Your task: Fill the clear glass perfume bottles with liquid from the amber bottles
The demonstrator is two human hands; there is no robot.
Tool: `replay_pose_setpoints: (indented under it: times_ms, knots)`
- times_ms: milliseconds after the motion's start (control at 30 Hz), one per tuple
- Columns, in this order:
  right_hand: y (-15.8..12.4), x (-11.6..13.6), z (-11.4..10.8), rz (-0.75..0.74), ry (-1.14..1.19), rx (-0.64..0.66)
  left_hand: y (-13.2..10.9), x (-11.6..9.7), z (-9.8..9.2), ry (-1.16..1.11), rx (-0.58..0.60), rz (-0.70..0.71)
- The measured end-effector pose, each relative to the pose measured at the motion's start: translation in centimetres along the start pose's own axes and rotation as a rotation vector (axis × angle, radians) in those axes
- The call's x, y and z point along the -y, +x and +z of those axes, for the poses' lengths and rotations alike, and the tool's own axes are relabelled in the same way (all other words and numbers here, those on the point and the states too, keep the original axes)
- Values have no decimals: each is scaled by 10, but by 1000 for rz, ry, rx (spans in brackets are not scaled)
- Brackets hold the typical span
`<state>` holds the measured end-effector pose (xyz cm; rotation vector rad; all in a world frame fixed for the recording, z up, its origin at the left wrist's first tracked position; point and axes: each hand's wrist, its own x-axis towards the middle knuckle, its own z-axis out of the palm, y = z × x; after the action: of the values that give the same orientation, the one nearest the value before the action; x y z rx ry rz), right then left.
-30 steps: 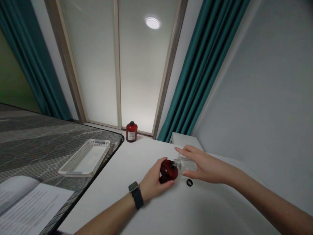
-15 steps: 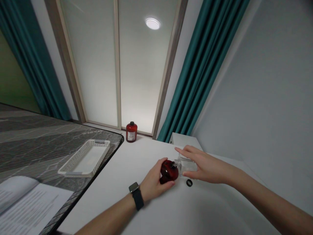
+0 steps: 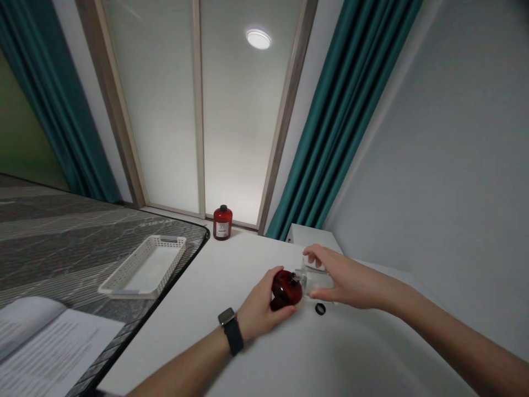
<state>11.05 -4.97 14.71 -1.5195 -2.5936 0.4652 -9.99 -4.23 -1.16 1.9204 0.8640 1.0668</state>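
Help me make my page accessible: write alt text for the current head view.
A person's left hand grips a dark red bottle tilted toward a clear container at the right hand, over a white table. A black ring lies nearby; a capped red bottle stands beyond.

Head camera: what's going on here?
A person's left hand holds a dark red bottle, tilted with its neck at the clear container. The right hand is around that container; how firmly it grips is unclear, and so is whether anything is flowing. A small black ring lies beside it on the white table. Another red bottle, capped in black, stands upright toward the far edge.
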Motion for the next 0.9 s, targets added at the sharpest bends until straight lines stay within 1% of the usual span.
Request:
replay_pose_setpoints:
  times_ms: [200, 567, 900]
  knots:
    - [-4, 8, -4, 18, 8, 27, 0, 1, -1, 8, -4, 6]
    - [-1, 5, -6, -26, 5, 28, 0, 1, 0, -3, -13, 2]
    - [-1, 3, -5, -46, 13, 14, 0, 4, 2, -13, 6, 13]
